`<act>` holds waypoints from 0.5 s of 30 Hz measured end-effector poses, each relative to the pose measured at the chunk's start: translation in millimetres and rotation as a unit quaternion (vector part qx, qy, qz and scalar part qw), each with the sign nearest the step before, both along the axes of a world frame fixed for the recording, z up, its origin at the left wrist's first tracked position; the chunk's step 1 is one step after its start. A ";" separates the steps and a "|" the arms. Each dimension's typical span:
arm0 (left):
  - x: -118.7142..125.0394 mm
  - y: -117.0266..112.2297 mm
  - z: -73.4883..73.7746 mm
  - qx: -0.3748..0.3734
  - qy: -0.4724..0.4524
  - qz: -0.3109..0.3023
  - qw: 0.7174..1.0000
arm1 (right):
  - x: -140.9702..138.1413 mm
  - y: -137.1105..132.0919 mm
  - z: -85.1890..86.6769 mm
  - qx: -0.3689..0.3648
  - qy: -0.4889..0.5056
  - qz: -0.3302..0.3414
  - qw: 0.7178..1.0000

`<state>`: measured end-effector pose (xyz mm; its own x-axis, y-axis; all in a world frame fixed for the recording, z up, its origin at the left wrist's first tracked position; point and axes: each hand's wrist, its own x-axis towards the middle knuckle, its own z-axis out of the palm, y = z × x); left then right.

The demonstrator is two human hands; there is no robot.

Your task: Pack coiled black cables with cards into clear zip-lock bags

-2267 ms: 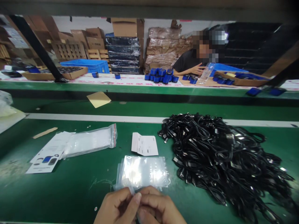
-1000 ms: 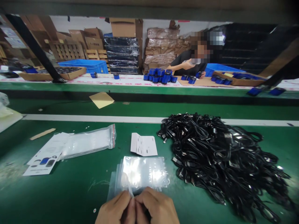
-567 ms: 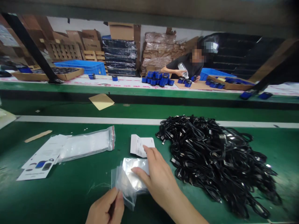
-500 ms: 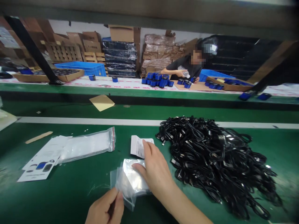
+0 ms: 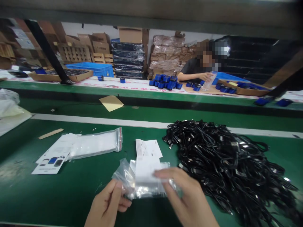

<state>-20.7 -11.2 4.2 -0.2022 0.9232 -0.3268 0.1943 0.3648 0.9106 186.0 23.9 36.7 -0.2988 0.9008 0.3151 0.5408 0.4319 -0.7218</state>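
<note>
My left hand (image 5: 107, 203) pinches the edge of a small clear plastic bag (image 5: 125, 176), held just above the green table (image 5: 71, 192). My right hand (image 5: 187, 197) holds a white card (image 5: 147, 168) at the mouth of that bag; its fingers are blurred by motion. Under both lies a stack of clear bags (image 5: 148, 190). A small stack of white cards (image 5: 148, 148) sits just beyond, on the table. A big heap of black cables (image 5: 227, 164) lies to the right.
A pack of zip bags with a red strip (image 5: 96, 145) and printed leaflets (image 5: 55, 154) lie at the left. A wooden stick (image 5: 50, 133) and a tan card (image 5: 111, 103) lie farther back. Across the belt another person (image 5: 199, 67) handles a bottle among blue boxes (image 5: 165, 82).
My right hand reached out to the card stack, took a white card and brought it back to the bag. My left hand has lifted one bag off the stack.
</note>
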 end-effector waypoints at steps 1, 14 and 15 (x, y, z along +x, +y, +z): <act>-1.7 1.2 -2.5 -0.015 -0.036 0.009 0.999 | 0.4 -9.8 -4.6 0.005 0.021 0.052 0.998; 19.2 -5.3 11.1 0.083 0.114 0.096 0.985 | -49.2 -43.1 -56.0 -0.272 0.359 -0.055 0.891; 20.8 -5.5 12.5 0.086 0.114 0.097 0.985 | -51.6 -43.6 -56.9 -0.289 0.421 -0.072 0.857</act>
<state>0.1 -16.7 16.7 -0.4303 0.8977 -0.0945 0.3435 0.2596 0.9025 134.4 -19.7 -20.2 -0.0569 0.9876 -0.1464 -0.2580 -0.1562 -0.9534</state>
